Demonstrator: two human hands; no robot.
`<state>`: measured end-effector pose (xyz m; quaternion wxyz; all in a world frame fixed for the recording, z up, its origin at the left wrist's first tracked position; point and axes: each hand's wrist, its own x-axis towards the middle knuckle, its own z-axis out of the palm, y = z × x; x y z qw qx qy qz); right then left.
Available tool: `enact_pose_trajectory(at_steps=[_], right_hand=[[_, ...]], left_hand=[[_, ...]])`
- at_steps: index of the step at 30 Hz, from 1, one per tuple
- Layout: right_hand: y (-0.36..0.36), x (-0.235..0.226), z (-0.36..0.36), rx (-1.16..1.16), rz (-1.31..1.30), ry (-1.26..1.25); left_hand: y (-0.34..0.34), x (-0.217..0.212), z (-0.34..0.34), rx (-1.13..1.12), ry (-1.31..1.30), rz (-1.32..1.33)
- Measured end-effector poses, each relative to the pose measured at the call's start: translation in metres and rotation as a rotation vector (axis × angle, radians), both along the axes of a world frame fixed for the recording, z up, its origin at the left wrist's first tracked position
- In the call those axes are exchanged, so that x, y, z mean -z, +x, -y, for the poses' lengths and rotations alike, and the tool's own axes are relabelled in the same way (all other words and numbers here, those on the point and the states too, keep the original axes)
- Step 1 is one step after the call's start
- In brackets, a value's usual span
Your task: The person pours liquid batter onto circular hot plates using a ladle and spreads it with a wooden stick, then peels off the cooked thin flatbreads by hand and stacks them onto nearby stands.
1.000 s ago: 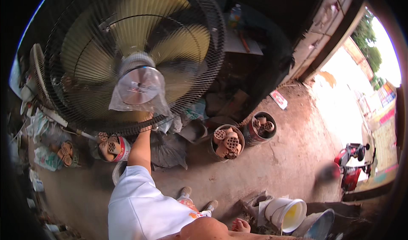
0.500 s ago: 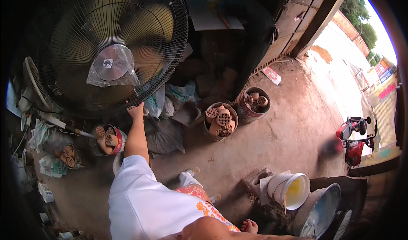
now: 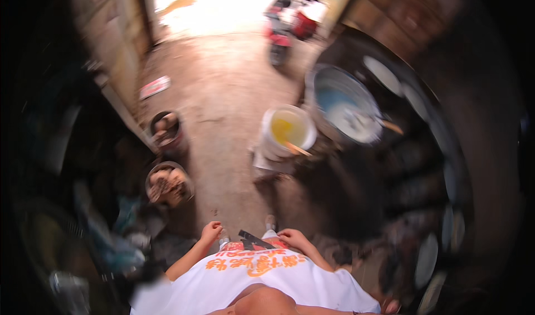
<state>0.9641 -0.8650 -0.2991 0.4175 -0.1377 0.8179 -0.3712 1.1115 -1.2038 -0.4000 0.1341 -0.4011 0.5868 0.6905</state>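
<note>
Only got the head cam for this one, and it's pretty smeary around the edges, so bear with me. I'll use the white bucket (image 3: pixel 270 148) with yellow in it as the landmark.

Both hands are on the near side of that bucket, down in front of the person's white shirt (image 3: pixel 239 287) with the orange print. Left hand (image 3: pixel 210 232) is nearer and off to the bucket's left, fingers loosely bent, nothing in them that I can see. Right hand (image 3: pixel 294 238) is pretty much straight nearer from the bucket, fingers also loose and open-looking. Between the hands, also nearer than the bucket, there's a black strip (image 3: pixel 256 240) lying slantwise, just beside the right fingertips; can't tell if they touch.

Around the bucket: a light-coloured stick (image 3: pixel 299 149) pokes out over its near rim. Just beyond and right of it is a bigger round tub (image 3: pixel 316 95) with blue and whitish stuff inside. Well left are two smaller pails, the dark one (image 3: pixel 180 145) farther out than the other pail (image 3: pixel 190 188), both holding brownish chunks. Way beyond the bucket, a red vehicle (image 3: pixel 278 36) stands by the bright opening.
</note>
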Motion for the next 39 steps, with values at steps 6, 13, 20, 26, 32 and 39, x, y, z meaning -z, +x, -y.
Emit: enact_pose_trajectory(at_steps=[6,13,20,26,32,39], right_hand=[[0.003,0.0,-0.139,0.619,-0.205,-0.141],[-0.032,-0.021,-0.305,1.107,-0.427,-0.181],[-0.118,-0.06,-0.428,1.331,-0.471,-0.139],[-0.282,-0.09,-0.513,1.159,-0.486,-0.22],[-0.415,-0.101,-0.621,1.146,-0.34,-0.197],[-0.505,-0.094,-0.763,1.384,-0.147,-0.21]], left_hand=[[-0.195,-0.08,-0.16,0.662,-0.141,-0.165],[-0.328,-0.125,-0.397,1.133,0.152,-0.179],[-0.444,-0.183,-0.528,1.354,0.099,-0.391],[-0.633,-0.17,-0.607,1.159,-0.31,-0.918],[-0.845,-0.23,-0.71,0.937,-0.637,-1.411],[-1.023,-0.295,-0.883,1.02,-0.709,-1.169]])
